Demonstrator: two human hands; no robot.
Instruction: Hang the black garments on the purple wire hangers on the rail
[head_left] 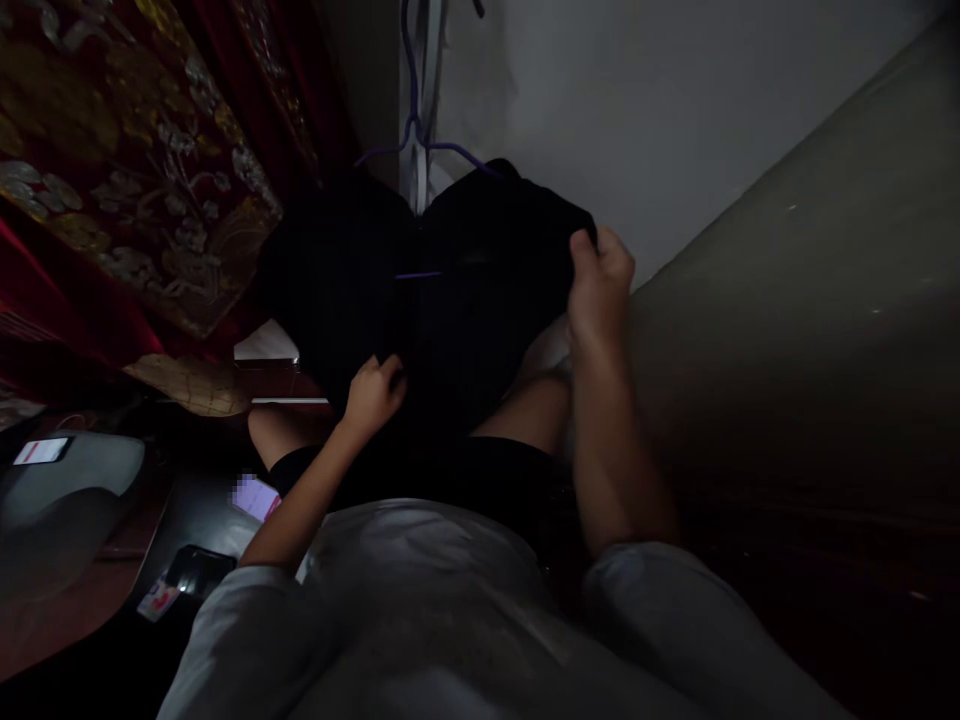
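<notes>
Plain grey wall (pixel 660 110) is behind one black cloth garment (pixel 465 330), which is on one thin purple hanger (pixel 415 127), near one red embroidered curtain (pixel 180 170). The right hand (pixel 604 285) has a narrow grip, holding the garment's side edge; the left hand (pixel 371 395) holds its lower front.

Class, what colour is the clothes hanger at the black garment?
The clothes hanger is purple, best seen in the head view.
</notes>
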